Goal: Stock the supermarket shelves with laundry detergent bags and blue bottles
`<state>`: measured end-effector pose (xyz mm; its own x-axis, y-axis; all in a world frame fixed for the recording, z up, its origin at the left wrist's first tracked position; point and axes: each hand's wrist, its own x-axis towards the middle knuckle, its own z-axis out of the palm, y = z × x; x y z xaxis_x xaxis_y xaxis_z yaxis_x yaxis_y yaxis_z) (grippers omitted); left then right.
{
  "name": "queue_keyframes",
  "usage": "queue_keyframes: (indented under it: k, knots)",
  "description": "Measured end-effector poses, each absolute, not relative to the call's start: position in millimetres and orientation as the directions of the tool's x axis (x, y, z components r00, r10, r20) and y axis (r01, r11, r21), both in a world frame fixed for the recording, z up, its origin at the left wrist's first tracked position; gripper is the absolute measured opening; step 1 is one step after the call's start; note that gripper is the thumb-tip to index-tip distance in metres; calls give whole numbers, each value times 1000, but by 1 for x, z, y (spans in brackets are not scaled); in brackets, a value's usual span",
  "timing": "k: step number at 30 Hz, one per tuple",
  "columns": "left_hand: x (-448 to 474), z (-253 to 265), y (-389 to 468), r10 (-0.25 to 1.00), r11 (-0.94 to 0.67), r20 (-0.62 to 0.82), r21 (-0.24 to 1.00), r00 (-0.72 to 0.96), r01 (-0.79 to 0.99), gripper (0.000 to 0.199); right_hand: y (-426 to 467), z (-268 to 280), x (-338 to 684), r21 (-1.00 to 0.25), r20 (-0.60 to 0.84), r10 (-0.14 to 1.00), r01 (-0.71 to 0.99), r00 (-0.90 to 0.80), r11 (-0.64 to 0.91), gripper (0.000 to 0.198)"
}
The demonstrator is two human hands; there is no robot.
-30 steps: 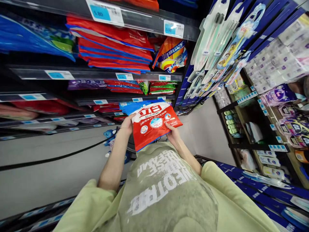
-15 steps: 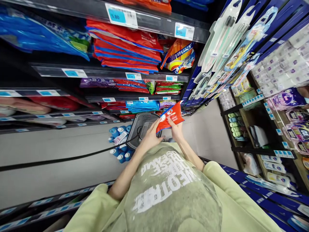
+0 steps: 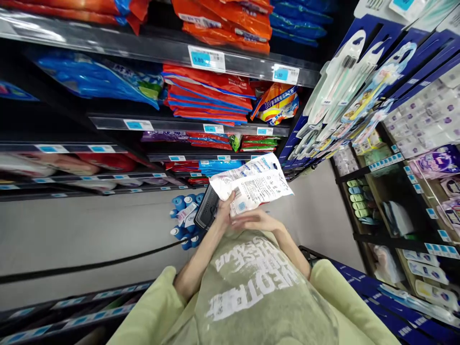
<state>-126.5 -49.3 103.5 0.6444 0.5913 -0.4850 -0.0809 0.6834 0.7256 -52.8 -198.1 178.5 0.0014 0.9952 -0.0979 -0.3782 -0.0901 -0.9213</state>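
Observation:
A plastic packet (image 3: 257,184) is held up in front of my shirt. Its white back faces me, with small print, a barcode and a blue square, and a bit of red shows along the lower edge. My left hand (image 3: 224,211) grips its lower left corner, thumb on the printed side near the barcode. My right hand (image 3: 257,221) lies across the packet's bottom edge with fingers stretched toward the left hand, slightly blurred; any contact with the packet is hard to make out.
Below the packet, a dark basket (image 3: 207,207) stands by blue bottles with white caps (image 3: 178,232) on the floor. A black strap (image 3: 108,262) crosses leftward. Shelves hold red packets (image 3: 210,98); toothbrushes (image 3: 338,86) hang at right, with another stocked shelf (image 3: 386,165) beyond.
The packet has turned from its red face to its white back. My right hand has moved from the packet's right side to its bottom edge. The view has tilted up.

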Motion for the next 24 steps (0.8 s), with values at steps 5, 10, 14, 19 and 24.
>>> queue_keyframes:
  k: [5,10,14,19,24]
  knots:
    - [-134,100,-47,588,739,-543,662,600,-125,62,-252,103,-42,-664,-410,761,-736,504,130,63]
    - [-137,95,-50,500,774,-532,629,683,-76,69,-240,87,-17,-625,-503,462,-677,731,389,44]
    - [-132,90,-53,414,818,-541,574,732,-39,62,-225,117,11,-738,-484,240,-540,842,404,41]
    - [-132,75,-62,237,926,-561,377,793,-10,53,-238,172,15,-930,-231,-61,-202,971,309,59]
    - [-132,66,-72,51,969,-584,224,810,101,43,-243,216,1,-995,104,-145,104,984,-5,55]
